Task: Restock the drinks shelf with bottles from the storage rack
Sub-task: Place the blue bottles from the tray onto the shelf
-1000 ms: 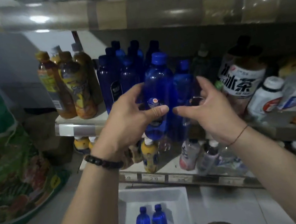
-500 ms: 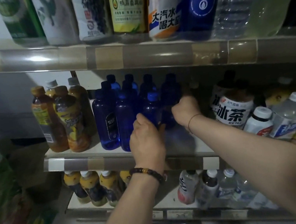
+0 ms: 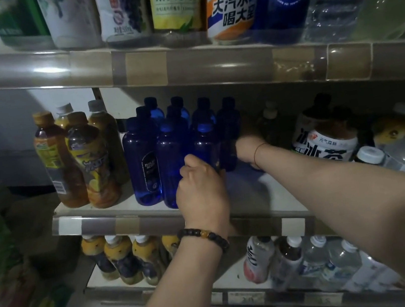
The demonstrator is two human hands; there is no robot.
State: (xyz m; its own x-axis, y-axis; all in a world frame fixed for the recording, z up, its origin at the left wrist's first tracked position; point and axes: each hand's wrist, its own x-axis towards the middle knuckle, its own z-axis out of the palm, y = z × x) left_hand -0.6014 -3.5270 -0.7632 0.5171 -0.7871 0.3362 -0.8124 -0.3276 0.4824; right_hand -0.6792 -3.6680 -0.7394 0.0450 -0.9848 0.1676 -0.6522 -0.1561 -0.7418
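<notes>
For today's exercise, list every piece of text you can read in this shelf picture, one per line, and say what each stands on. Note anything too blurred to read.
"大汽水 喝大..." on the white and orange bottle, top shelf; cut off at the right.
"冰茶" on the large iced tea bottle, middle shelf.
"BOU... SOR..." partly read on the front blue bottle.
Yellow label bottle: Chinese heading too blurred to read surely.
Orange juice bottle: label blurred.
Price tags on the bottom rail: unreadable.

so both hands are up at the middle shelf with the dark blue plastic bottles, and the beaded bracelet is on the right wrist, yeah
Not quite: in the head view the beaded bracelet is on the left wrist, below the left hand. Both hands, the right hand too, are at the dark blue plastic bottles on the middle shelf.
</notes>
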